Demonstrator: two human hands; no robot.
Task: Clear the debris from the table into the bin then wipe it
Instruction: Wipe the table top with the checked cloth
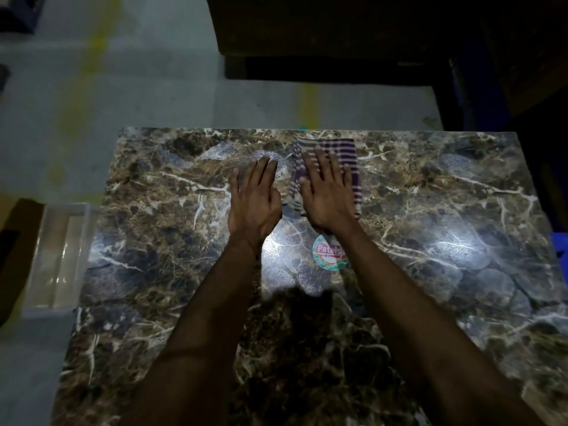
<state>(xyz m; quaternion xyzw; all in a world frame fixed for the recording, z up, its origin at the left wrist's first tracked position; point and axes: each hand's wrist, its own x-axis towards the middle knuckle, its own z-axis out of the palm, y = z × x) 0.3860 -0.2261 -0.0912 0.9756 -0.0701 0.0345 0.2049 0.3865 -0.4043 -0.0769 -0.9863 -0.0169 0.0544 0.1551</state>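
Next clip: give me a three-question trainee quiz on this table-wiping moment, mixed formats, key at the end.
1. True or false: the right hand lies flat on the purple-and-white striped cloth.
2. Where is the left hand? A) inside the clear plastic bin B) flat on the brown marble-pattern table beside the cloth C) lifting the cloth
3. Fill in: the round red-and-green sticker shows beside the ____ forearm.

Key: 1 true; 2 B; 3 right.

Brown marble-patterned table (153, 241) fills the lower frame. A purple-and-white striped cloth (338, 152) lies flat near its far edge, upper centre. A translucent bin (58, 256) stands at the table's left edge.
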